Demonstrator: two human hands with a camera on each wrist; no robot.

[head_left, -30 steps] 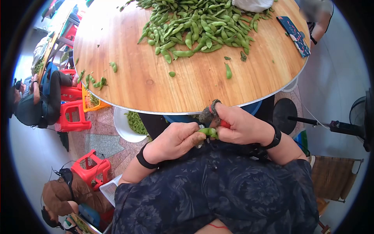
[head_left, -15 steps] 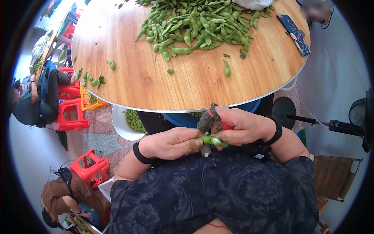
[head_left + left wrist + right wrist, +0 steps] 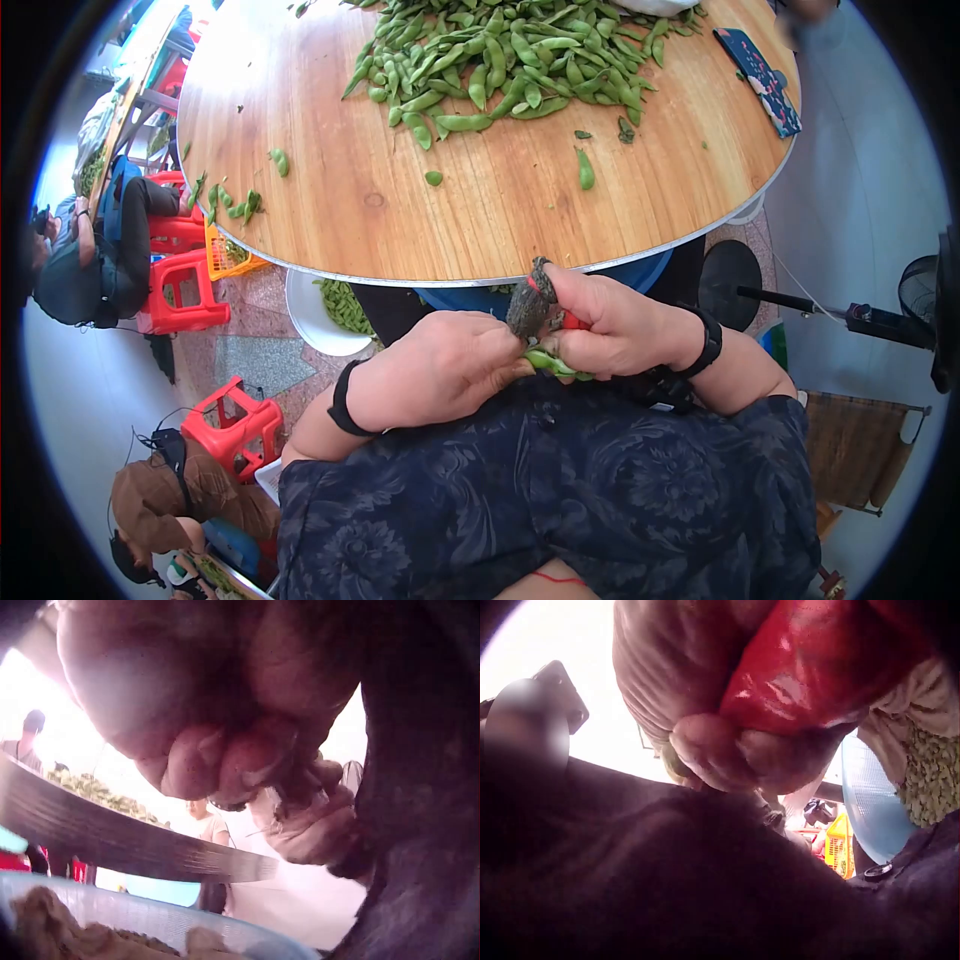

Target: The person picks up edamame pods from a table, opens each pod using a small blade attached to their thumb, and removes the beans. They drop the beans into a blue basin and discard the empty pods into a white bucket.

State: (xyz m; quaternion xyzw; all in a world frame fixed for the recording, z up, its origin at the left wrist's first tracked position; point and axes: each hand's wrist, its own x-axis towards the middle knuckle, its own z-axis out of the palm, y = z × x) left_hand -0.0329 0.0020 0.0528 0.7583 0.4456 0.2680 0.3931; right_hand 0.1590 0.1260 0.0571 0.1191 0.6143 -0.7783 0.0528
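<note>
In the head view, a green edamame pod [image 3: 556, 365] is between the two hands, just in front of the dark patterned shirt. My left hand [image 3: 440, 362] pinches the pod's left end between thumb and fingers. My right hand [image 3: 622, 328] grips the other end, thumb over it. Its raised index finger wears a dark cloth wrap [image 3: 532, 305] tied with a red band. A smooth red object [image 3: 799, 667] sits in the right palm, fingers curled round it; its kind is hidden by the hand. Both hands are at the round wooden table's [image 3: 330, 235] near edge.
A large heap of edamame pods [image 3: 500, 65] covers the far table, with a few strays nearer. A patterned dark-blue case [image 3: 758, 82] lies at the right. Below stand a blue basin [image 3: 871, 806] and a white tub of pods [image 3: 305, 318]. A fan [image 3: 922, 310] is at the right.
The left hand has drawn in closer to the right, covering more of the pod's left end. The pod now tilts down to the right. The right hand stays almost in place.
</note>
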